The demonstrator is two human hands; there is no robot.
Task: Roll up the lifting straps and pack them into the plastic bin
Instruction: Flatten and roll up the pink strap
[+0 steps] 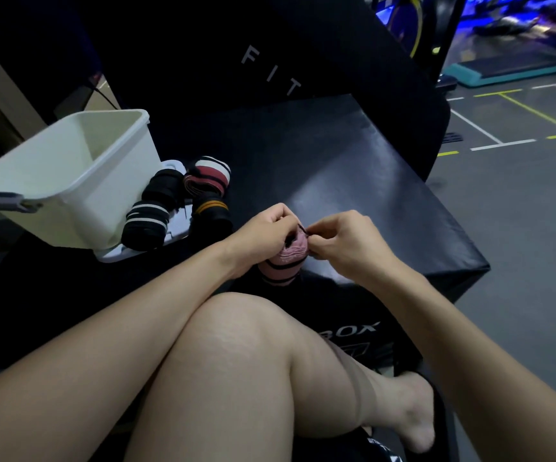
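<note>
A pink lifting strap (286, 261), rolled into a thick bundle, sits at the near edge of a black padded box (353, 181). My left hand (263, 231) grips the roll from the left. The thumb and fingers of my right hand (340, 241) pinch the strap's dark end at the top of the roll. Several other rolled straps, black with white, orange or red stripes (183, 201), lie on a white lid (176, 228) left of my hands. The white plastic bin (70, 181) stands on the lid's left part; what shows of its inside is bare.
A tall black pad with white letters (270, 71) rises behind the box. My bare crossed legs (236, 378) fill the foreground. To the right lies grey gym floor with painted lines (510, 121) and a teal step platform (510, 68).
</note>
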